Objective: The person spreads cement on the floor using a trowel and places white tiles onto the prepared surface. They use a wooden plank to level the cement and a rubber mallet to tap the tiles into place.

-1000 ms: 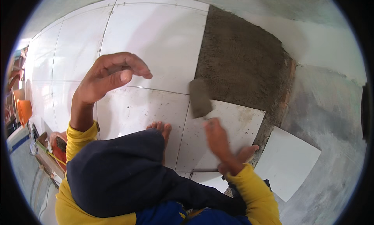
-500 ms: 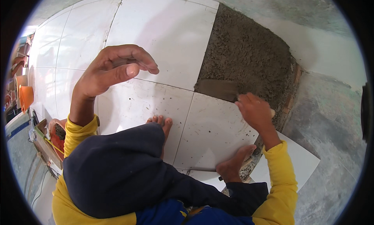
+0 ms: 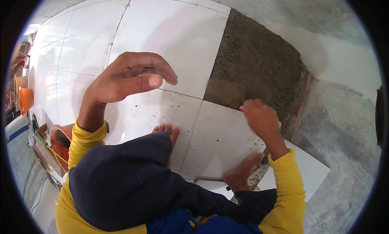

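Observation:
My right hand (image 3: 262, 119) is closed round the handle of a trowel (image 3: 227, 93), most of the handle being hidden by my fingers. The trowel's blade lies on the wet grey mortar (image 3: 261, 55), close to the corner where the white tiles meet; its outline is blurred against the mortar. My left hand (image 3: 131, 78) hangs in the air over the white floor tiles (image 3: 174, 39), holding nothing, its fingers curved and the thumb apart from them. The mortar fills the patch between the laid tiles and the wall.
A loose white tile (image 3: 306, 169) lies by my right forearm. At the left stand an orange bucket (image 3: 26, 99) and a reddish bucket (image 3: 60, 130) with mortar in it. Another person's hand (image 3: 19, 61) shows at the far left. My bare feet rest on the tiles.
The mortar surface looks smoother and darker now. The trowel and my right hand have shifted only slightly. My left hand has moved a little to the right and down.

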Available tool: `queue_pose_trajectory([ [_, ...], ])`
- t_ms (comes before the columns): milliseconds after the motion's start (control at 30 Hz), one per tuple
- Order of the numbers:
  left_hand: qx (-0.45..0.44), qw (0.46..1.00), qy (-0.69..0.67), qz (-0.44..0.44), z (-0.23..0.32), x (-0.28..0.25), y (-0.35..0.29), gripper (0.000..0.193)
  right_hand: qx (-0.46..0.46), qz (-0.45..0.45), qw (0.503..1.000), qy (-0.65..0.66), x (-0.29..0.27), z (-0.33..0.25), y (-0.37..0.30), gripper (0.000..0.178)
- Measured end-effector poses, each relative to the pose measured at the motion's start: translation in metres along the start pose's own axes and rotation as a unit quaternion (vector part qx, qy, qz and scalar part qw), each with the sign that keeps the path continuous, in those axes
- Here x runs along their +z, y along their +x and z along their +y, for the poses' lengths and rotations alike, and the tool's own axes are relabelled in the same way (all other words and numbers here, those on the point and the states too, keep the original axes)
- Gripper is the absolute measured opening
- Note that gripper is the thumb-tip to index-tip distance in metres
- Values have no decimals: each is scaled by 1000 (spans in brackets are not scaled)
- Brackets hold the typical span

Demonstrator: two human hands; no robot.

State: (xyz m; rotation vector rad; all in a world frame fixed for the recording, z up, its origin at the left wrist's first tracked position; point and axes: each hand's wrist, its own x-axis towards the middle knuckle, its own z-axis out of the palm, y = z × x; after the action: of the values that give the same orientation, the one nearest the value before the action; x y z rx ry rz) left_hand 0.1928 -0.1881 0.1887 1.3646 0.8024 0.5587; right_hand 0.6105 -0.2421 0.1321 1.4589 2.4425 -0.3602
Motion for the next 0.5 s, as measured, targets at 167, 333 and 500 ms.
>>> queue_pose_trajectory([
  [167,-47,998,-22,42,-8,-6,-16,59,-6,-42,999,-12,-16,3,-2,28],
  [333,0,998,-57,0,-6,-7,-10,43,-13,-62,997,-42,-23,7,22,30],
  [500,-10,998,-61,12,-13,-13,-13,42,38,-24,997,-57,-41,52,85,34],
])
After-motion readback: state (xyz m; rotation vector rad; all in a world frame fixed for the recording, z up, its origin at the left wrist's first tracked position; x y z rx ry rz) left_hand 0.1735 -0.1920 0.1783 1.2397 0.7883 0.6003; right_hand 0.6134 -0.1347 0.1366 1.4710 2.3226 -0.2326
